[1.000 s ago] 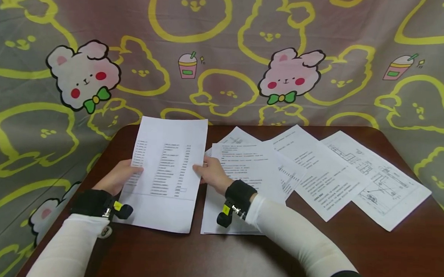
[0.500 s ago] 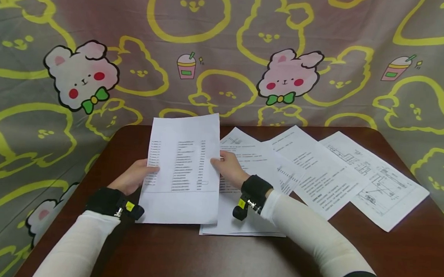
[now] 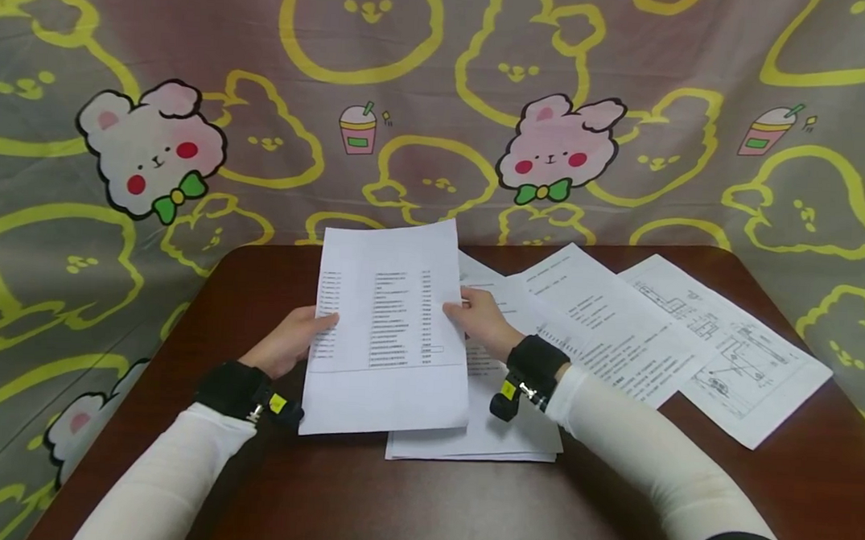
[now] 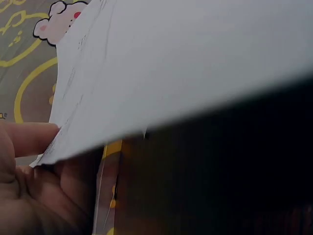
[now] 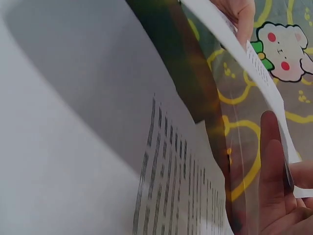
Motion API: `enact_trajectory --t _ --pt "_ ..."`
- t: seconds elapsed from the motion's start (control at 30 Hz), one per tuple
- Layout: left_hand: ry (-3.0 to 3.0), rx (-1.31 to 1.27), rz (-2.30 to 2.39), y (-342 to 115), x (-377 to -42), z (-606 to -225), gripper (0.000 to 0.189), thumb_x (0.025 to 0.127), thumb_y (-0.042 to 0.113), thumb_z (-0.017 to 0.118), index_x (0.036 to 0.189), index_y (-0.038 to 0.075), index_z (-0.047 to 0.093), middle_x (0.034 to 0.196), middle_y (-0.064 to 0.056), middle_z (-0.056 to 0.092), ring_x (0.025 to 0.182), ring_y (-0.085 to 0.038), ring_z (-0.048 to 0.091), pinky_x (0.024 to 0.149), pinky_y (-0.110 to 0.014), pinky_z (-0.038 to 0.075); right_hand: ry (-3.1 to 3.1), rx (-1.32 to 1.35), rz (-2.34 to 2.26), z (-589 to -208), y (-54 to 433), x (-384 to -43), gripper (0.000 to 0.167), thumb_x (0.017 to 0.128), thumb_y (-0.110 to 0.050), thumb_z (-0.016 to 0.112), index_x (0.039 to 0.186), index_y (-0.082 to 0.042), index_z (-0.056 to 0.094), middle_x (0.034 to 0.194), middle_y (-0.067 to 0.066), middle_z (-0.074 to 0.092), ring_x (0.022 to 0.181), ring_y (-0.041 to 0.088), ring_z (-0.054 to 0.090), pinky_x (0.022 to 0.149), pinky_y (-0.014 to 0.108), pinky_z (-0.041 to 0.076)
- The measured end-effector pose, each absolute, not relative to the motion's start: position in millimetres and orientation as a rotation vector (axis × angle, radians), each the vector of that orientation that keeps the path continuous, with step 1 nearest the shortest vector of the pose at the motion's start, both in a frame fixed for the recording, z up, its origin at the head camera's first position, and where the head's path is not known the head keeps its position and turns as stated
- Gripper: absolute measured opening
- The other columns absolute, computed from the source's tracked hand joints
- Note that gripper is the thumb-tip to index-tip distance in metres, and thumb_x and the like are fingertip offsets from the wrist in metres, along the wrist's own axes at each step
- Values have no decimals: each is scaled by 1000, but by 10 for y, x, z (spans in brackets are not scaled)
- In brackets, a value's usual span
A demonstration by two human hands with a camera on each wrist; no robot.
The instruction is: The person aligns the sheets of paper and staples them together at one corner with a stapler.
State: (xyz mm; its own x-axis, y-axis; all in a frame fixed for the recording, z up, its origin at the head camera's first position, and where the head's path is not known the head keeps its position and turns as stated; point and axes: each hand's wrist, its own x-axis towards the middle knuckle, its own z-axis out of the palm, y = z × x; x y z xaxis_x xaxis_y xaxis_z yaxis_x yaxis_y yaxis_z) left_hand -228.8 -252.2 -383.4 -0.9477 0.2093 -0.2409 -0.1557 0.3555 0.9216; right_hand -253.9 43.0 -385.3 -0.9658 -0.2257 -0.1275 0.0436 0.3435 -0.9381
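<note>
As the left hand [image 3: 292, 340] and right hand [image 3: 484, 321] pinch its side edges, a sheet [image 3: 383, 401] spans the gap between them

Where the left hand meets the sheet, its thumb lies on the printed face, about midway along that edge, and its fingers are behind; the left wrist view shows the edge caught between thumb and fingers. On the opposite edge, slightly higher in the head view, the right hand grips the same way, thumb in front and fingers behind. The sheet thus lies directly between the two hands, touching both, its printed face turned toward the person and its top end tilted up. Seen from the right wrist, it bows a little.

Behind the sheet's right part, and below the right hand, is a stack [image 3: 476, 443] of papers on the brown table [image 3: 306, 498]. Seen from the head, the sheet overlaps the stack; whether its lower edge touches the stack, I cannot tell. To the right, beyond the right hand, a text page [image 3: 618, 334] partly covers a drawing page [image 3: 753, 397]. At the back hangs a curtain [image 3: 427, 60] printed with rabbits and cups.
</note>
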Motion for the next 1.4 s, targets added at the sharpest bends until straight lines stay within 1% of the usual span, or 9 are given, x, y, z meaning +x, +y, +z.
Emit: enact_trajectory --t 0.13,0.27,0.63,0.73,0.9,1.03,1.13,1.3,1.4 --pt "2318 101 1611 -2455 -2296 -3832 46 105 24 43 142 -4 41 121 -22 62 97 -27 68 81 -40 55 2348 -185 -1687 -3862 542 -2554 34 102 -18 52 134 -6 54 105 10 67 87 21 65 71 28 51" --pt "2363 120 1572 -2387 -2298 -3814 44 104 22 48 136 -8 45 113 -22 65 90 -27 70 74 -40 56 2328 -218 -1699 -3877 660 -2554 34 102 -17 52 134 -6 54 105 11 67 86 21 65 68 27 50" --pt "2384 138 1500 -2169 -2320 -3876 40 101 22 55 130 -6 54 106 -19 68 85 -29 70 72 -39 57 2384 -177 -1583 -3915 939 -2529 36 101 -19 54 134 -4 53 103 12 66 84 21 61 67 27 46" --pt "2363 171 1493 -2108 -2336 -3913 38 100 20 55 127 -7 55 103 -19 69 83 -29 70 69 -39 57 2412 -151 -1532 -3947 1015 -2520 37 100 -21 55 133 -4 53 101 11 66 83 21 60 67 27 45" --pt "2370 190 1462 -1999 -2331 -3950 34 99 17 58 122 -8 58 98 -18 70 78 -28 70 64 -38 57 2457 -85 -1425 -3993 1105 -2488 46 100 -23 56 140 -2 46 104 12 63 85 21 59 68 28 44" --pt "2372 174 1452 -1911 -2334 -3972 32 98 16 59 118 -9 60 94 -18 70 72 -26 70 60 -35 57 2467 -106 -1395 -4024 1191 -2466 45 100 -23 55 140 -2 47 104 12 63 85 21 59 68 28 45" --pt "2377 168 1428 -1844 -2341 -3992 30 98 16 59 116 -9 62 90 -16 70 67 -23 68 54 -31 54 2478 -143 -1385 -4041 1264 -2450 42 100 -22 56 137 -3 50 102 12 65 83 22 61 67 28 45" --pt "2436 178 1346 -1755 -2344 -4012 26 97 17 61 108 -6 66 80 -11 70 55 -16 59 44 -25 45 2507 -170 -1335 -4058 1353 -2429 45 99 -24 58 138 -3 48 100 11 65 79 21 62 65 28 46" --pt "2477 202 1287 -1710 -2346 -4025 25 96 18 61 104 -5 68 72 -8 68 48 -14 55 41 -23 41 2534 -180 -1296 -4060 1381 -2422 43 98 -25 59 134 -3 51 95 10 65 71 22 62 59 26 44"
